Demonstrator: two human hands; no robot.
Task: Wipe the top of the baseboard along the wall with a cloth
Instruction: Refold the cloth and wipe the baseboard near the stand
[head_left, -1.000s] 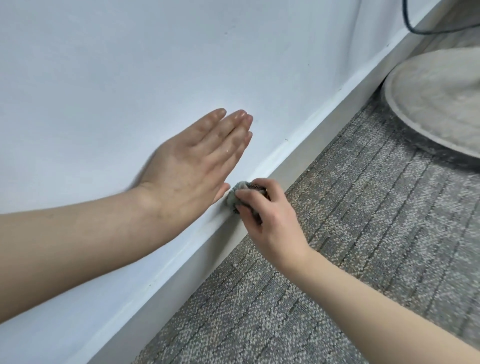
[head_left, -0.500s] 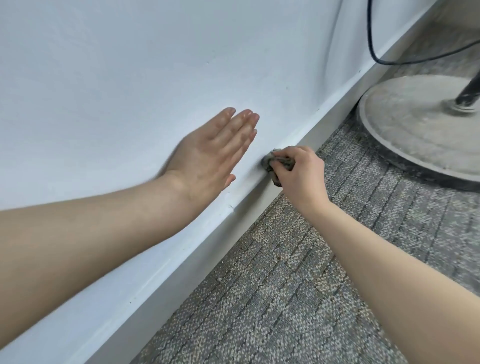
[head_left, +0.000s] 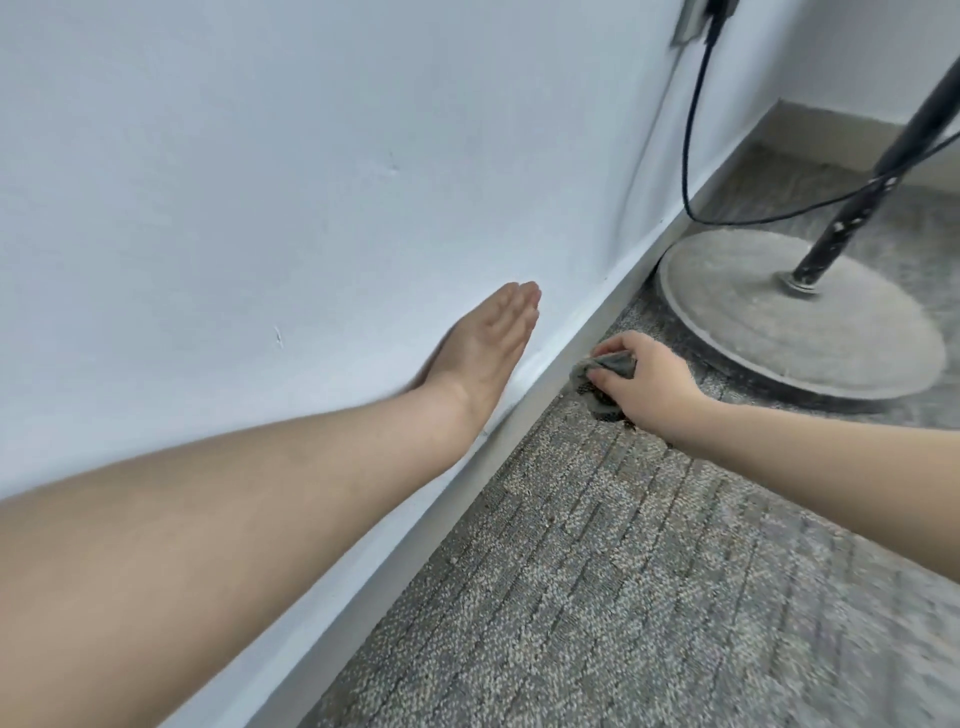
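Left hand (head_left: 483, 343) flat, fingers straight, pressed on the white painted wall (head_left: 311, 156). Right hand (head_left: 644, 379) grips a crumpled grey cloth (head_left: 597, 379) against the white baseboard (head_left: 415, 535), at the grey carpet (head_left: 623, 571) edge.

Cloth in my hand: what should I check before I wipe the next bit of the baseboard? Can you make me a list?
1. Right hand grips the cloth: ok.
2. Cloth on top of the baseboard: not ok. It sits low, against the baseboard's front, by the carpet.
3. Left hand flat on the wall for support: ok.
4. Way ahead free: not ok. The round stand base sits close to the baseboard, and a black cable hangs down there.
5. Dust left on the top edge: cannot tell.
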